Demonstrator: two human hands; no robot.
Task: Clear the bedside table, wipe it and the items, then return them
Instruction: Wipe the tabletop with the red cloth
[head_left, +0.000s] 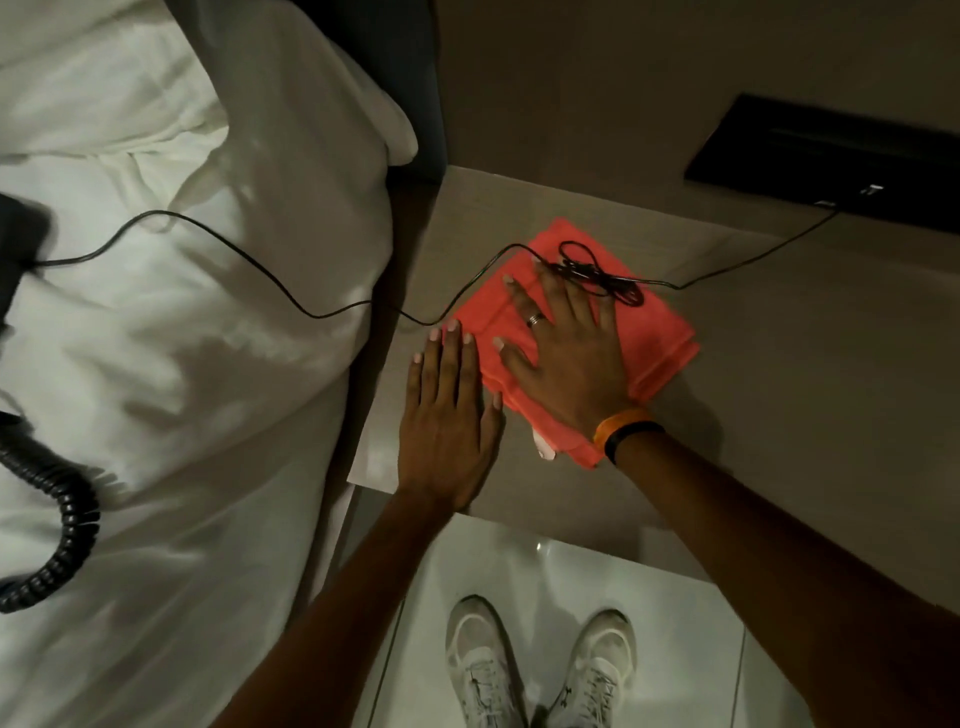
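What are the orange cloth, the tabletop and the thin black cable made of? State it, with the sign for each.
Orange cloth: soft woven fabric, likely microfibre; matte, folded in layers. Tabletop: probably laminate or wood veneer; smooth, beige, faint sheen. Thin black cable: plastic-sheathed wire; bends and loops freely.

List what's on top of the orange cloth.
On the orange cloth: the right hand pressed flat and a bundled black cord. The table surface under the cloth is covered.

Coral cloth, black cord, white bedding.
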